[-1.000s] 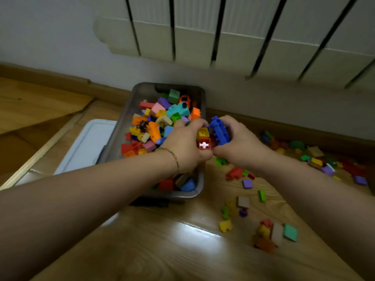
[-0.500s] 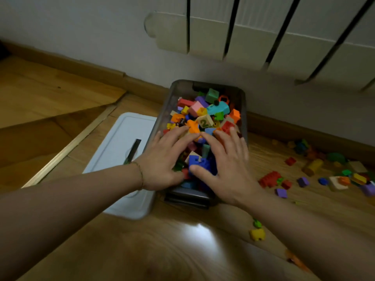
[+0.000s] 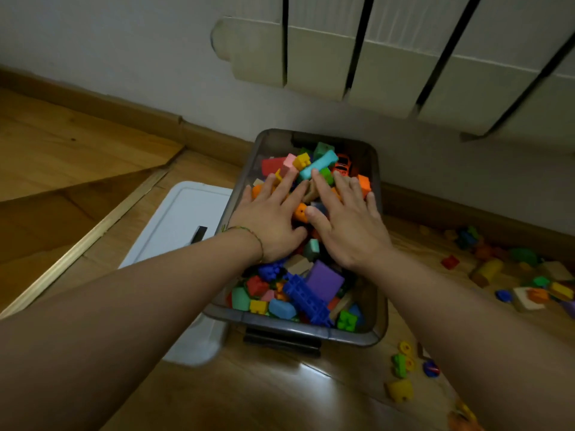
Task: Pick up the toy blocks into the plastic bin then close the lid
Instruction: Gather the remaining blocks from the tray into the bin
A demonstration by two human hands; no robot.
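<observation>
Wooden floor [image 3: 264, 399] under radiator [image 3: 389, 57]. Handful now dropped; left hand [image 3: 269, 219] and right hand [image 3: 348, 225] are pressing flat, fingers [image 3: 286, 185] spread, gripping nothing, levelling toy blocks [image 3: 323, 281] inside plastic bin [image 3: 280, 325]. Strays [image 3: 487, 270] are lying right; lid [image 3: 180, 219] is waiting left.

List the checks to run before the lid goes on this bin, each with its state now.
1. Hands free: ok; left hand and right hand lie flat on the blocks in the bin, holding nothing.
2. Floor cleared: not ok; loose blocks lie right of the bin.
3. Blocks below the rim: cannot tell; they look heaped.
4. Lid at hand: ok; it lies on the floor left of the bin.
</observation>
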